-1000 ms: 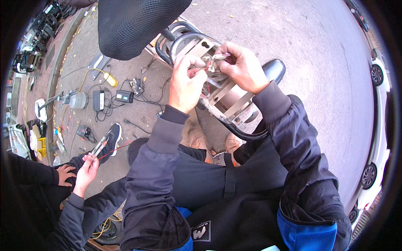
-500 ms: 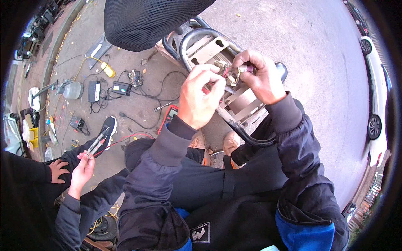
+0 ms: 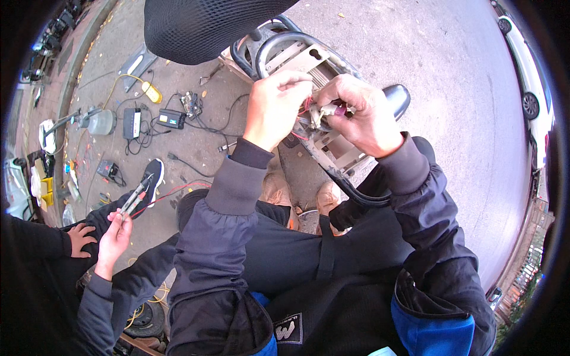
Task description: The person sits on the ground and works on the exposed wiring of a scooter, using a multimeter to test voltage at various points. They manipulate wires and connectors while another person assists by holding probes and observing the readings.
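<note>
Over the rear frame of a scooter [image 3: 295, 62], both my hands work among loose wiring. My right hand [image 3: 369, 118] is closed around a white plastic wire connector [image 3: 328, 110], with a purple piece beside it between the fingers. Close by, my left hand [image 3: 274, 110] pinches a thin red wire [image 3: 307, 105] between thumb and fingers; its fingertips are partly hidden. More red wire hangs below that hand, against the frame. A black mesh-covered seat [image 3: 214, 26] is raised beyond my hands.
To the left, a co-worker's hand [image 3: 113, 243] holds test probes [image 3: 135, 199] with a red lead. Chargers [image 3: 132, 123], black cables, a yellow plug-like block [image 3: 152, 92] and a clear tub [image 3: 102, 124] lie on the pavement. A white car [image 3: 525, 77] stands far right.
My left hand has moved up and left, and its arm now covers the red meter. My right hand has shifted slightly down, with the white connector showing more clearly.
</note>
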`<state>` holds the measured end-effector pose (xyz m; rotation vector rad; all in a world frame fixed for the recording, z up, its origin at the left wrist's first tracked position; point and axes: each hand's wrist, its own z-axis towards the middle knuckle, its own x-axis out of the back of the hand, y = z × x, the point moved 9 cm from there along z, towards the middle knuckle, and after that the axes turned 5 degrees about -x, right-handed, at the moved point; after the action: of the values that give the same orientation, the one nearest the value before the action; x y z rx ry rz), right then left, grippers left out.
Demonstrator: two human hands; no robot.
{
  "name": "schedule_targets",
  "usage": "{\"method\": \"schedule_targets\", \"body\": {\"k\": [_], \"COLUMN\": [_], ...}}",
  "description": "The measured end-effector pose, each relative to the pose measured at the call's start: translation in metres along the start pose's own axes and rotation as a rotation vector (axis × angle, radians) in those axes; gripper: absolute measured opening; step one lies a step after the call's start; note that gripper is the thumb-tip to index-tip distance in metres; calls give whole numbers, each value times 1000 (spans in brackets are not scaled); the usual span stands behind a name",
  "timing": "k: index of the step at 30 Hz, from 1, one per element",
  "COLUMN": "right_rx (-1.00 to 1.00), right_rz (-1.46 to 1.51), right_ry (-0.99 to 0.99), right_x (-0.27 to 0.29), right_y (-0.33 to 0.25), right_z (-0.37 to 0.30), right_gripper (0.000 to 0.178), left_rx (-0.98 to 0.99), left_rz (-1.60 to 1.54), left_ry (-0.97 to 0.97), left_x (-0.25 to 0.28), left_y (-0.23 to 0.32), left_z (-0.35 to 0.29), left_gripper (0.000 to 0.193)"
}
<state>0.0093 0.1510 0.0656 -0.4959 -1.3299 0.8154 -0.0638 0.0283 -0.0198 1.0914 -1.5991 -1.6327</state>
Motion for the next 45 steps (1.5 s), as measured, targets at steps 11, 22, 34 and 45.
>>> {"method": "schedule_targets", "body": {"k": [11, 22, 34, 45], "right_rx": [76, 38, -383, -391], "right_rz": [58, 153, 777, 741], "right_ry": [-42, -80, 77, 203], "right_x": [0, 6, 13, 28], "right_y": [-5, -6, 62, 68], "right_z": [-1, 1, -4, -4], "right_gripper": [28, 27, 36, 29], "left_rx": [135, 141, 132, 56], "left_rz": [-359, -319, -353, -238], "left_ry": [51, 25, 68, -16], "left_x": [5, 2, 9, -1], "left_y": [-8, -8, -13, -8], "left_z": [-11, -10, 2, 1], "left_gripper": [20, 18, 21, 22]}}
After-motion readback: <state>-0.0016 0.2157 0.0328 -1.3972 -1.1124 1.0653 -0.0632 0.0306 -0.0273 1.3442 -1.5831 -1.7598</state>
